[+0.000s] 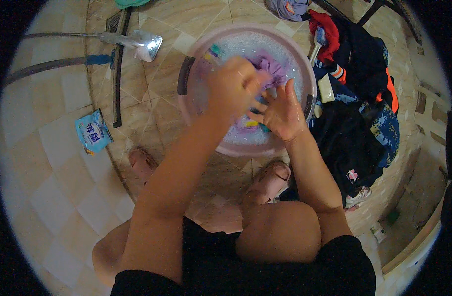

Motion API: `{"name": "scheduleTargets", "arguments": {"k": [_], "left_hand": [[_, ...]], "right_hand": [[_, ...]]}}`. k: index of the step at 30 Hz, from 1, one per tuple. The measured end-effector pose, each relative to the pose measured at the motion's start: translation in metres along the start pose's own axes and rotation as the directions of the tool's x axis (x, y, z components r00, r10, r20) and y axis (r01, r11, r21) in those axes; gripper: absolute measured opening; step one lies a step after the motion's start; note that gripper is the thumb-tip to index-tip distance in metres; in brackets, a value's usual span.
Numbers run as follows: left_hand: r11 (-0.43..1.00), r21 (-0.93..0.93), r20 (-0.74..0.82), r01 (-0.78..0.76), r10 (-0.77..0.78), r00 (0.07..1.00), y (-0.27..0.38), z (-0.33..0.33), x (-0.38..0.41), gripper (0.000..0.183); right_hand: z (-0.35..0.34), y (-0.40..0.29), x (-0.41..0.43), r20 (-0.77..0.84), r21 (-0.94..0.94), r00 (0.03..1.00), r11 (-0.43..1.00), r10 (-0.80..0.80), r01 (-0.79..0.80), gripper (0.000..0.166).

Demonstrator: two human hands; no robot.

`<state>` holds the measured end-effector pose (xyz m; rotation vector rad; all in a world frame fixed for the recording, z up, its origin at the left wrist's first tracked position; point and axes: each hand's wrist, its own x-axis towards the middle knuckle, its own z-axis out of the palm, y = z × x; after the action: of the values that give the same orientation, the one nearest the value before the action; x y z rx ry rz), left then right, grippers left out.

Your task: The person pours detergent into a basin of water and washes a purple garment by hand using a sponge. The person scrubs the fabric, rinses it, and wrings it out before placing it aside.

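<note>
A round pink plastic basin (248,150) with dark handles stands on the tiled floor, holding sudsy water and wet cloth. My left hand (235,85), blurred and curled, is over the middle of the basin; whether its fingers grip cloth cannot be made out. A bunched purple cloth (268,68) lies just beyond and beside it. My right hand (281,111) is wet, palm up with its fingers spread, over the basin's right part, and nothing shows in it. Between and below the hands, yellow and teal patches of submerged cloth show in the suds.
Dark, red and camouflage clothes (340,137) are heaped right of the basin, with a bar of soap (326,88) and a scrubbing brush (318,42) on them. At left lie a floor squeegee (117,85), a metal-headed tool (148,45) and a blue packet (94,132).
</note>
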<state>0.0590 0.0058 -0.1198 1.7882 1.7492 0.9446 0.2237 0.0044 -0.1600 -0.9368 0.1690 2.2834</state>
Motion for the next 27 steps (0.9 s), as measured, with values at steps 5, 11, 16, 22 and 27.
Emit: {"name": "scheduleTargets", "arguments": {"k": [5, 11, 16, 22, 27], "left_hand": [[0.72, -0.642, 0.04, 0.262, -0.31, 0.95, -0.015, 0.028, -0.044, 0.017], [0.749, -0.449, 0.086, 0.487, -0.506, 0.858, -0.041, 0.037, -0.063, 0.025], [0.299, -0.715, 0.319, 0.632, -0.665, 0.675, -0.022, 0.029, -0.052, 0.031], [0.505, -0.6, 0.263, 0.621, -0.609, 0.749, -0.031, 0.029, -0.051, 0.032], [0.872, -0.046, 0.176, 0.488, -0.474, 0.863, -0.071, 0.061, -0.051, 0.031]], "right_hand": [[-0.005, 0.011, 0.014, -0.038, -0.085, 0.988, 0.986, -0.147, 0.144, 0.048], [0.01, 0.007, 0.008, -0.105, -0.017, 0.99, 0.996, -0.092, 0.091, 0.038], [-0.014, 0.002, 0.017, -0.198, -0.374, 0.934, 0.904, -0.296, 0.207, 0.026], [-0.004, 0.005, 0.016, -0.284, -0.443, 0.876, 0.864, -0.39, 0.24, 0.018], [-0.061, 0.0, 0.056, -0.305, -0.677, 0.809, 0.712, -0.503, 0.188, 0.013]]}}
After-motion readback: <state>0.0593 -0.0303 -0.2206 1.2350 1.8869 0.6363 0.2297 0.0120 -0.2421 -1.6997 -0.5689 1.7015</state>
